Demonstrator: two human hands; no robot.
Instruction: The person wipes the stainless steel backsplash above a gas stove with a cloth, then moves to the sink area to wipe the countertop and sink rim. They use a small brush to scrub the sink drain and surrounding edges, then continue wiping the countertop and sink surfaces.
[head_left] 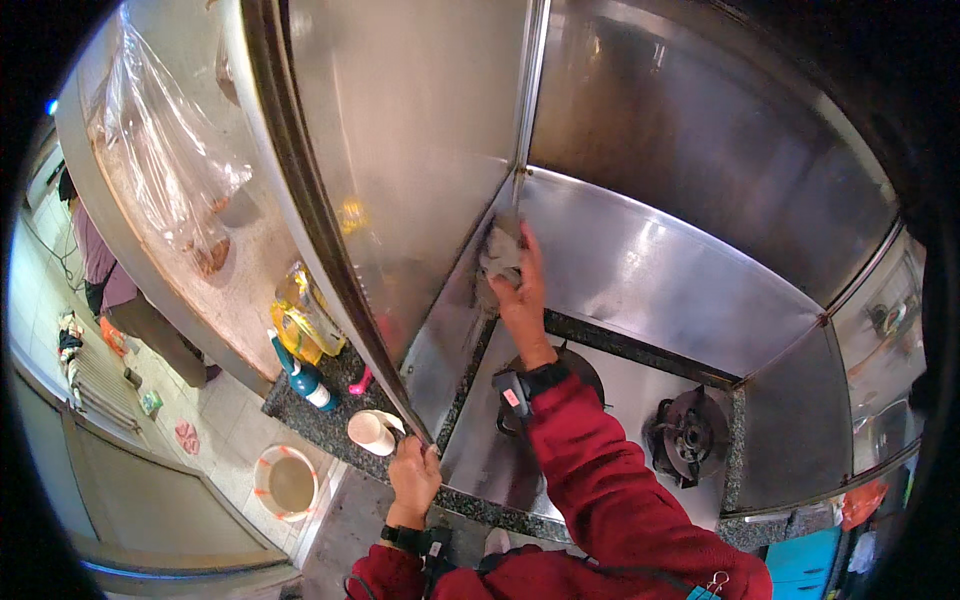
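Where steel encloses the stove: a tall brushed-steel side panel [420, 130] stands on the left and meets a shiny steel back panel [680, 240] at an upright corner.
Cooktop: a flat silver steel cooktop [475, 445] lies inside, bordered by dark speckled stone.
Counter: a dark speckled stone counter [335, 425] runs on outside the side panel.
Bucket: a pale round plastic bucket [261, 480] with murky liquid stands on the floor, off the counter's front edge.
Burner: a black round metal burner [690, 432] sits toward the cooktop's right edge.
Right hand: the bare right hand [522, 300] pinches the cloth between thumb and fingers, close to the back corner.
Left hand: the bare left hand [413, 480] is at the side panel's near lower end, fingers bent; I cannot tell whether they grip it.
Cloth: a crumpled grey fabric cloth [500, 255] is against the side panel's inner face.
Bottle: a dark blue plastic bottle [308, 385] with a white label stands near the counter's left corner.
Cup: a white cylindrical cup [370, 434] stands by the counter's front edge, just beside the left hand.
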